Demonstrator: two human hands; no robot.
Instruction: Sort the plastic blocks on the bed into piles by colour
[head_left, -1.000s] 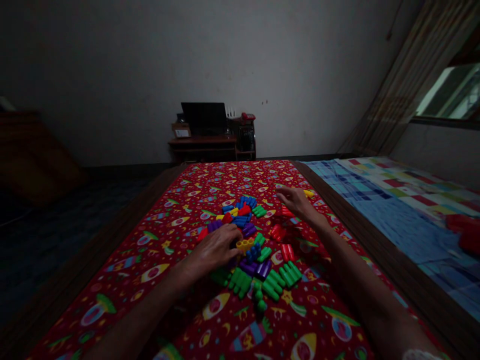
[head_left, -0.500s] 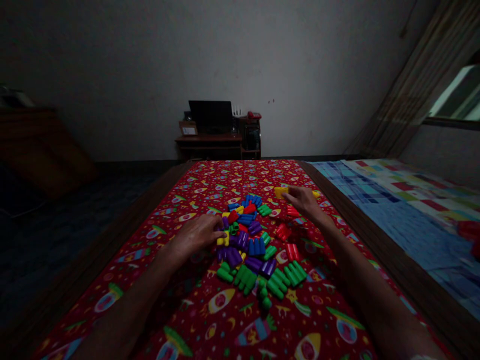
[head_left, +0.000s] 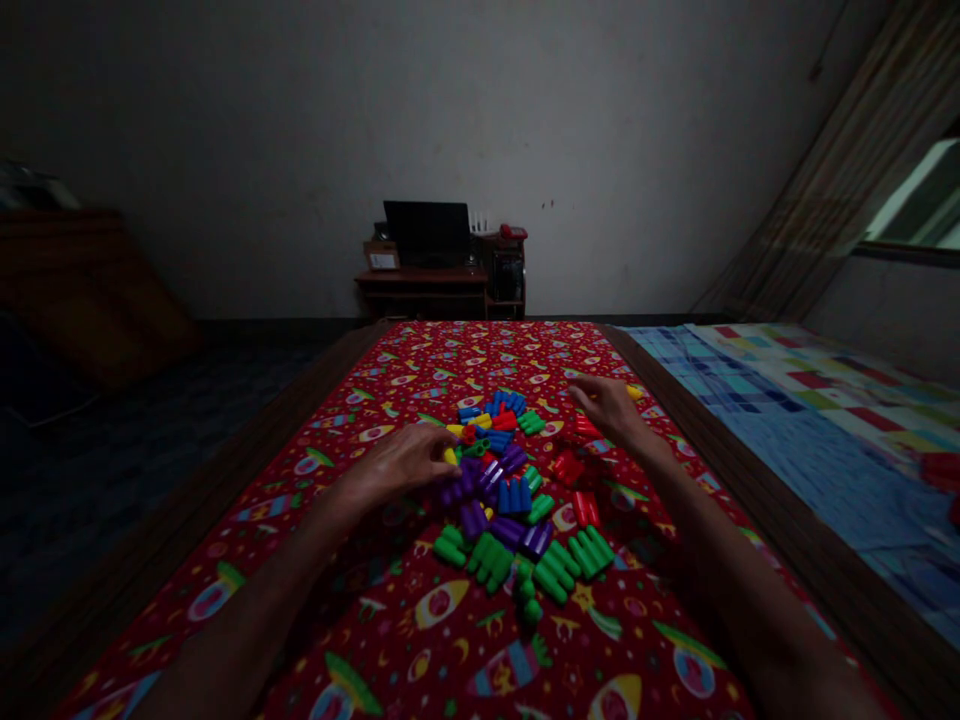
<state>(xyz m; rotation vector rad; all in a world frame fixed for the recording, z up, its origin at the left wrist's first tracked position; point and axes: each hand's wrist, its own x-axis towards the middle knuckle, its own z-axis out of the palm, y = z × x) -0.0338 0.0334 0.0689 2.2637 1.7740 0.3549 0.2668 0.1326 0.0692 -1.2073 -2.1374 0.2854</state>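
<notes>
A loose pile of plastic toy building blocks in purple, blue, green, red and yellow lies on the red patterned cloth. At its left edge my left hand (head_left: 412, 457) is closed, thumb and fingers pinching a yellow block (head_left: 450, 456). Purple blocks (head_left: 457, 488) and a green block (head_left: 474, 449) lie right beside those fingers. My right hand (head_left: 609, 402) hovers over the far right side of the cloth, fingers curved and apart, with nothing visible between them. Behind it shows the end of another yellow block (head_left: 634, 392); the rest is hidden. Red blocks (head_left: 586, 509) lie nearer me.
Green blocks (head_left: 491, 562) form the pile's near edge. The cloth (head_left: 420, 660) covers a long table with brown edges (head_left: 697, 470). To the right is a bed with blue checked bedding (head_left: 757, 450). A desk with a monitor (head_left: 427, 232) stands against the far wall.
The yellow block that jutted from my right hand's fingertips is no longer visible there. My left hand has shifted slightly, lifting the yellow block; green and purple blocks beside it moved.
</notes>
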